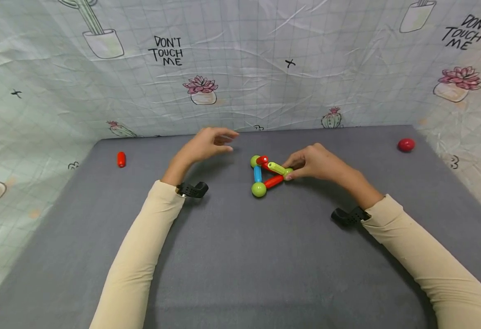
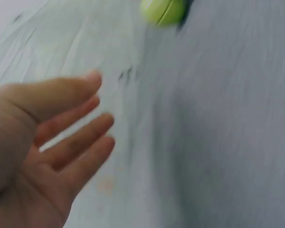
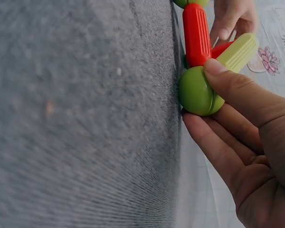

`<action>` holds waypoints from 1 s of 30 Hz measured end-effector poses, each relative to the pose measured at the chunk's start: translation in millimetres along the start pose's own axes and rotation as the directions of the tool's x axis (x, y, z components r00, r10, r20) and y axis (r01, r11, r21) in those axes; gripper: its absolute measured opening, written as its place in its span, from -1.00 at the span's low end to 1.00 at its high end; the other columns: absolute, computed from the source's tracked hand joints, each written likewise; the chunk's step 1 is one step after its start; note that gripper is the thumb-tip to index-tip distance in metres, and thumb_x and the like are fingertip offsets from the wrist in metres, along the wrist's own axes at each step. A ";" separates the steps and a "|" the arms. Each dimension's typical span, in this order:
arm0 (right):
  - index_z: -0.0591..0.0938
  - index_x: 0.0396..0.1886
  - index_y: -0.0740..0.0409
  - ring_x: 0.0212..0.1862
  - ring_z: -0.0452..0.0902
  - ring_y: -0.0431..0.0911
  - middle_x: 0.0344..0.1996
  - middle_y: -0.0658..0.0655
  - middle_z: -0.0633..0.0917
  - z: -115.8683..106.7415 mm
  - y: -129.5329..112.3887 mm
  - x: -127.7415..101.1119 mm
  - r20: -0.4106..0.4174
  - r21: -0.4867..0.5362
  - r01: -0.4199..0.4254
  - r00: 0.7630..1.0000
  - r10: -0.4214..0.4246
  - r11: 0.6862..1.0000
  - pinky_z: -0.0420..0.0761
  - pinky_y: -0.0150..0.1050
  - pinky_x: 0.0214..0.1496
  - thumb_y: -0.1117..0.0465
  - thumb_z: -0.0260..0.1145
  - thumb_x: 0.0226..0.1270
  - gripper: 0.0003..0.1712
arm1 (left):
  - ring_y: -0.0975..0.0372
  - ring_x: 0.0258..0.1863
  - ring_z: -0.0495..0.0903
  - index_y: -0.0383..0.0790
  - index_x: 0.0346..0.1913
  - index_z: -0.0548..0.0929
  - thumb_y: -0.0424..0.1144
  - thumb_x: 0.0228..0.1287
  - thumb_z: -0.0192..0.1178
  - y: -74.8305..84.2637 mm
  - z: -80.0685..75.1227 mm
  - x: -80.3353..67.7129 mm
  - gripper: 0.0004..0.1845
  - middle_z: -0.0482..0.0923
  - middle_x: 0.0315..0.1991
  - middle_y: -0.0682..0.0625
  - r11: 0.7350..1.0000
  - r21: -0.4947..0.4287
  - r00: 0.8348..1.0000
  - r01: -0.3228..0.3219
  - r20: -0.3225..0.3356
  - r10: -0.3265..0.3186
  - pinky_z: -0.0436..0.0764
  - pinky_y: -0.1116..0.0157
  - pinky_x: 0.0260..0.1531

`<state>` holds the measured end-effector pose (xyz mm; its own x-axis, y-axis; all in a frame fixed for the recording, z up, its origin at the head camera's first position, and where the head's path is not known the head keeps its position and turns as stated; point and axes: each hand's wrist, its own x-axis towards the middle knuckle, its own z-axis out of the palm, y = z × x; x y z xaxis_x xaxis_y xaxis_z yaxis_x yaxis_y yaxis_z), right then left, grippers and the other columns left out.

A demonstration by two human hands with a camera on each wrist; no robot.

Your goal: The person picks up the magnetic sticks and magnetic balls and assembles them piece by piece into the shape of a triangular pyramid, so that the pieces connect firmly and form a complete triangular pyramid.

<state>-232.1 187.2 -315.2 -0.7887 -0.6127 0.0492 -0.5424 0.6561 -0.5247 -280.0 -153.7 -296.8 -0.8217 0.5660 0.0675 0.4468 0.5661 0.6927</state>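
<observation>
On the grey table lies a triangle of toy rods joined by green balls. A blue rod (image 1: 258,174) links the far-left ball (image 1: 255,161) and the near ball (image 1: 259,189); a red rod (image 1: 274,182) runs from the near ball to the right one. My right hand (image 1: 320,163) pinches that right green ball (image 3: 194,92) between thumb and fingers. From it a yellow-green rod (image 3: 240,52) slants upward. Another red rod (image 1: 262,160) sticks up at the far-left ball. Left of the triangle, my left hand (image 1: 207,144) hovers with relaxed fingers, holding nothing.
A loose red rod (image 1: 121,159) lies at the far left of the table (image 1: 240,256). Near the far right corner sits a red ball (image 1: 406,145). A patterned cloth (image 1: 248,91) hangs behind the table's back edge.
</observation>
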 end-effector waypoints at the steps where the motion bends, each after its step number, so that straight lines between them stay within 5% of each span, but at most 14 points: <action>1: 0.84 -0.08 0.03 -0.20 0.77 -0.16 -0.21 0.03 0.83 0.6 -1.0 0.3 -0.005 0.006 -0.003 1.000 0.003 1.000 0.64 -0.36 -0.31 0.06 0.61 0.14 -0.65 | -0.06 0.28 0.55 -0.36 0.31 0.56 -0.40 0.40 0.29 -4.1 -9.1 -7.7 -0.55 0.54 0.30 -0.24 0.999 0.025 0.998 0.020 -0.052 -0.019 0.53 0.09 0.26; 5: 0.84 -0.09 0.07 -0.22 0.77 -0.15 -0.24 0.04 0.83 3.6 -5.9 0.1 -0.031 0.020 -0.025 0.999 0.026 0.999 0.63 -0.39 -0.34 0.10 0.63 0.10 -0.65 | -0.11 0.24 0.57 -0.35 0.28 0.59 -0.41 0.44 0.23 -20.9 -43.8 -42.4 -0.61 0.57 0.25 -0.30 0.982 0.106 0.965 0.154 -0.230 -0.126 0.56 -0.01 0.21; 9: 0.83 -0.09 0.12 -0.23 0.78 -0.12 -0.24 0.08 0.83 7.3 -11.8 0.1 -0.054 0.031 -0.041 0.998 0.042 0.999 0.66 -0.35 -0.33 0.14 0.63 0.10 -0.64 | -0.15 0.25 0.55 -0.35 0.29 0.57 -0.41 0.48 0.17 -36.9 -67.6 -76.5 -0.63 0.55 0.26 -0.32 0.946 0.148 0.918 0.289 -0.324 -0.230 0.55 -0.09 0.19; 21: 0.83 -0.08 0.12 -0.22 0.76 -0.12 -0.22 0.07 0.83 15.7 -21.2 2.1 -0.070 0.021 -0.069 0.995 0.070 0.997 0.70 -0.25 -0.28 0.09 0.60 0.15 -0.65 | -0.24 0.10 0.58 -0.39 0.21 0.61 -0.40 0.45 0.17 -77.8 -95.9 -149.2 -0.67 0.55 0.19 -0.41 0.832 0.181 0.752 0.525 -0.556 -0.354 0.60 -0.13 -0.09; 30: 0.83 -0.06 0.11 -0.19 0.77 -0.11 -0.18 0.10 0.83 14.8 -22.6 1.6 -0.075 0.018 -0.094 0.993 0.096 0.995 0.68 -0.27 -0.31 0.10 0.60 0.15 -0.64 | -0.28 0.06 0.56 -0.50 0.15 0.60 -0.32 0.45 0.21 -105.0 -101.7 -167.1 -0.65 0.59 0.08 -0.47 0.802 0.177 0.726 0.570 -0.566 -0.391 0.52 -0.14 -0.03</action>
<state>-216.8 164.8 -315.8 -0.8564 -0.5126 0.0622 -0.4601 0.7029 -0.5424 -225.6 -368.7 -307.8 -0.9715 -0.1492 0.1843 -0.0470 0.8829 0.4672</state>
